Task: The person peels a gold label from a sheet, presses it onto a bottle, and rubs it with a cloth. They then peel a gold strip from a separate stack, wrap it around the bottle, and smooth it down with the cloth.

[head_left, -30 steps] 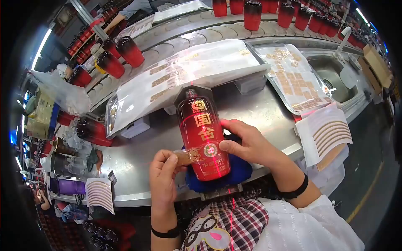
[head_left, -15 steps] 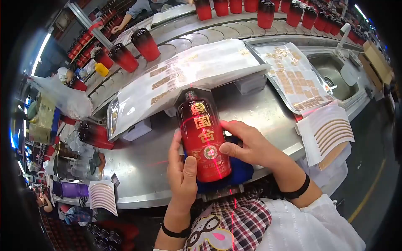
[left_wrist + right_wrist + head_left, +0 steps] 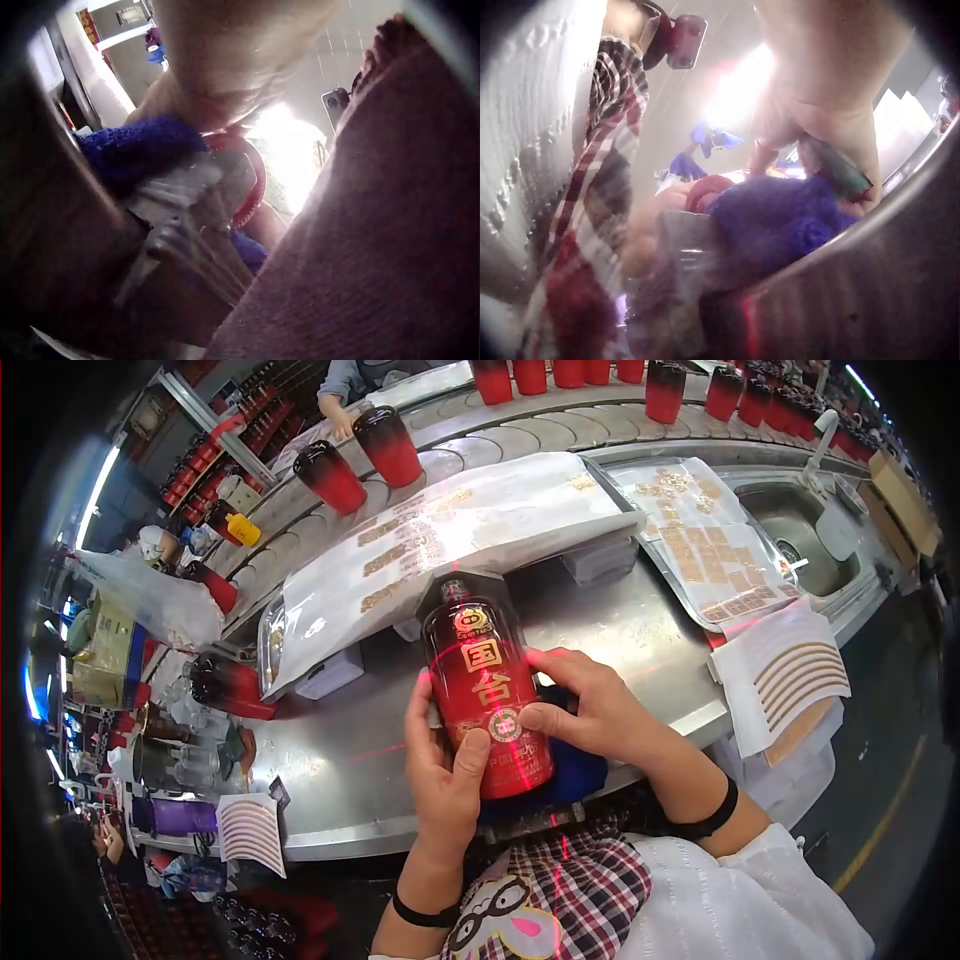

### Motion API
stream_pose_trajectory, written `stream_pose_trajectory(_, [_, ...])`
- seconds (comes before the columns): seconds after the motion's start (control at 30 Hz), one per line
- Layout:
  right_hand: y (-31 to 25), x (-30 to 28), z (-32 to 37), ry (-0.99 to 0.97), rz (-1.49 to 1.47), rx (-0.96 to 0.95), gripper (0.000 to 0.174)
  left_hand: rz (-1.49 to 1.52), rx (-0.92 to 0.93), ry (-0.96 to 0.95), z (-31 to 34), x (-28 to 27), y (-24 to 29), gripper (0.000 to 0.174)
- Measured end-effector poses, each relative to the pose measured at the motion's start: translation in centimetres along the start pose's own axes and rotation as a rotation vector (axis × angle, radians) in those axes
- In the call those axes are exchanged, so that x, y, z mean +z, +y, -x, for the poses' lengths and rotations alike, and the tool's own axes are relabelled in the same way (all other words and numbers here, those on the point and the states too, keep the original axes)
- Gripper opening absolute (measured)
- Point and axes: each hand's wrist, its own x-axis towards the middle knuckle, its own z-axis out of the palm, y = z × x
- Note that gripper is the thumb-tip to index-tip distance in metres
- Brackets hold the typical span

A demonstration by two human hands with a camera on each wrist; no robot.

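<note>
A red bottle with a dark top and gold characters (image 3: 483, 660) lies tilted in the head view, its base towards the person, over a blue cloth (image 3: 580, 768). On its left side the left hand (image 3: 445, 780) grips it, thumb on the front near the round emblem. The right hand (image 3: 600, 705) holds the right side, its thumb beside the emblem. Beneath the bottle a metal support is partly hidden. In the right wrist view the blue cloth (image 3: 780, 221) and the right hand (image 3: 825, 112) show close up; the left wrist view is dim, with the blue cloth (image 3: 142, 150).
Behind the bottle, a paper-covered tray (image 3: 480, 510) carries gold labels. A second tray of labels (image 3: 710, 560) and a sink (image 3: 800, 530) are at the right. Strips on white sheets hang at both table edges. Bottles (image 3: 390, 445) stand on the conveyor; another person's hand is beyond.
The left hand has let go of the small brown-gold piece it pinched and moved onto the bottle's left side. The right hand stays at the bottle. Conveyor bottles have shifted right.
</note>
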Motion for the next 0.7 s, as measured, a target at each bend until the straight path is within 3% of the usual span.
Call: stream_pose_trajectory(0.7, [0.37, 0.35, -0.07, 0.047, 0.000, -0.038, 0.066, 0.041, -0.016, -0.020, 0.22, -0.26, -0.29, 0.070])
